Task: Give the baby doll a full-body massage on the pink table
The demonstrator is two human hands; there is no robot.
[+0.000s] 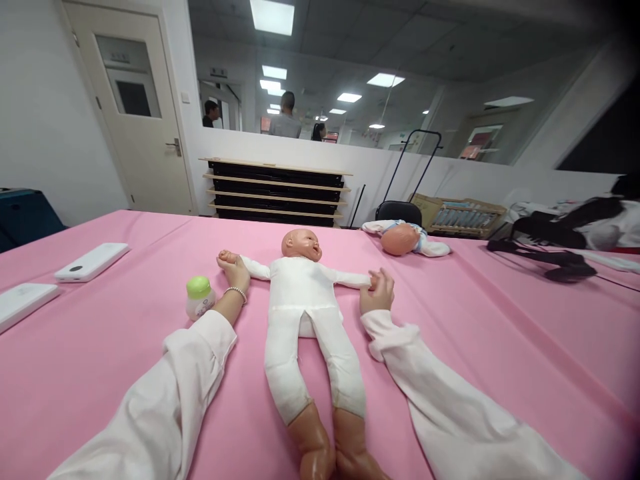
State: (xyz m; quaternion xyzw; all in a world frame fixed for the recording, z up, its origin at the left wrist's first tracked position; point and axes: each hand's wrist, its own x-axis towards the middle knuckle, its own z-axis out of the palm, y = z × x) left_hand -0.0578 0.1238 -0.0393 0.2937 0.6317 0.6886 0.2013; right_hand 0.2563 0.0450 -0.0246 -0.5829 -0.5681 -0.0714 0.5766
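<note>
A baby doll (302, 283) with a white cloth body lies on its back on the pink table cover (425, 333). Its head is at the far end, turned to the right, and its bare feet point toward me. Both doll arms are stretched out sideways. My left hand (235, 275), with a beaded bracelet at the wrist, is closed around the doll's hand on the left. On the other side, my right hand (379, 293) grips the doll's other hand with curled fingers, which partly hide it. Beside my left wrist stands a small jar (199, 299) with a green lid.
Two white power-bank-like devices (93, 262) lie at the left. A second doll (401, 239) is at the table's far edge, near a black chair (399, 212). Dark straps (545, 240) and cables lie at the right. Stacked shelving (277, 190) stands behind; people show in the window.
</note>
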